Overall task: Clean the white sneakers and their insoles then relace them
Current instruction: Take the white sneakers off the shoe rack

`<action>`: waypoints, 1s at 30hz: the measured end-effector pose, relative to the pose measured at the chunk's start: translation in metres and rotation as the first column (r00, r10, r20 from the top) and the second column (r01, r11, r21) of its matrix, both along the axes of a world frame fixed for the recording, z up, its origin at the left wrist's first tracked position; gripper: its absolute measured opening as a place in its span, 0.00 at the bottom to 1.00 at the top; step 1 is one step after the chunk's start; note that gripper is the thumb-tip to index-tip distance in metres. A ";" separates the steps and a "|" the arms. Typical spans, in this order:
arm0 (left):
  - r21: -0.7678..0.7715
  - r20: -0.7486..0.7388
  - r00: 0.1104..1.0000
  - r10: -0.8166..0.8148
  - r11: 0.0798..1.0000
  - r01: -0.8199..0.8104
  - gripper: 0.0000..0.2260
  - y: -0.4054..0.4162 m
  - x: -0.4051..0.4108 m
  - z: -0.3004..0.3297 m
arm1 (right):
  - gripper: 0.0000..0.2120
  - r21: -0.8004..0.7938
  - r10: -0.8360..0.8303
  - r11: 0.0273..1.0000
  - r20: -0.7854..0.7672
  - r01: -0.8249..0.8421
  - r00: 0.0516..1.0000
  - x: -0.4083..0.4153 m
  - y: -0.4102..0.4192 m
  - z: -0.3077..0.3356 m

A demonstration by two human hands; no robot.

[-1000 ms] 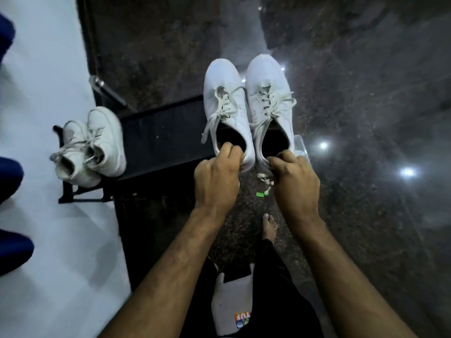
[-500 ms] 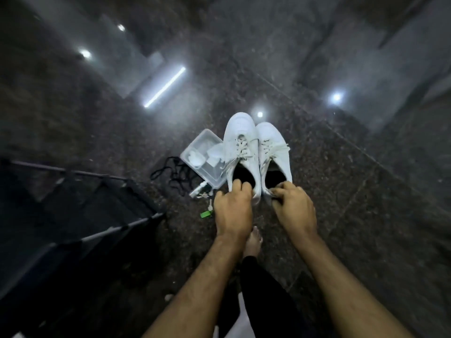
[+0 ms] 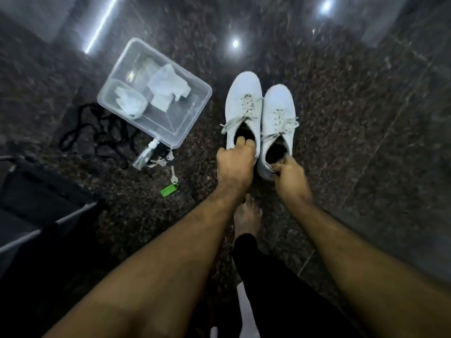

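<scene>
- We look down on a dark, speckled polished stone floor that mirrors ceiling lights as bright spots and one long streak.
- At the far left a dark fabric rack with pale metal rails is cut off by the frame edge; we cannot make out what it holds.
- A tangle of black cord lies on the floor, touching the near-left side of a clear plastic tub.
- Inside the tub we see a folded white cloth and a smaller clear cup holding something white and crumpled; what that is we cannot tell.
- At the tub's near corner lies a small clear spray bottle, with keys on a green tag just beside it.
- Our left hand grips the heel of the left white sneaker, fingers curled over the collar into the opening.
- Our right hand pinches the heel rim of the right white sneaker, fingers curled tight.
- Both sneakers are laced, side by side and touching, toes pointing away; their dark interiors hide any insoles.
- A bare foot rests on the floor below the hands, between our forearms.
</scene>
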State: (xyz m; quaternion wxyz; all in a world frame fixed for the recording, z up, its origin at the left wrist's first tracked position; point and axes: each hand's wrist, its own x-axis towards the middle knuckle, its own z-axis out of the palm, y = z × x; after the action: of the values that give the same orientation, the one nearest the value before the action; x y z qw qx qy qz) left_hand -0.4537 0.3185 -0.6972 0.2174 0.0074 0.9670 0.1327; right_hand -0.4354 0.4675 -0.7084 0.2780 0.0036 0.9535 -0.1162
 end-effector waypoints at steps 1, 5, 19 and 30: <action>0.009 0.028 1.000 0.006 1.000 -0.007 0.06 -0.003 0.002 -0.008 | 0.03 -0.010 0.041 0.999 0.082 -0.040 0.996 0.000 -0.002 -0.005; 0.088 0.144 0.989 -0.019 0.996 0.006 0.09 -0.023 0.012 -0.010 | 0.14 -0.034 0.044 0.999 0.181 -0.038 0.982 -0.012 -0.027 0.009; 0.347 -0.151 0.733 0.663 0.730 -0.589 0.12 -0.150 0.031 0.232 | 0.18 -0.376 -0.066 0.927 -0.145 0.007 0.987 -0.030 -0.214 0.247; 0.588 -0.353 0.171 0.920 0.360 -0.725 0.07 -0.298 0.205 0.495 | 0.20 -0.626 0.223 0.688 -0.300 -0.368 0.928 0.103 -0.388 0.493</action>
State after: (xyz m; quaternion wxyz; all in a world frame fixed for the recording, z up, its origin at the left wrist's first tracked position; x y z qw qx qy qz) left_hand -0.2485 0.0200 -0.2019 -0.2384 -0.4471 0.7856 0.3552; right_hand -0.3322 0.0795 -0.2158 0.1782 -0.2628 0.8574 -0.4051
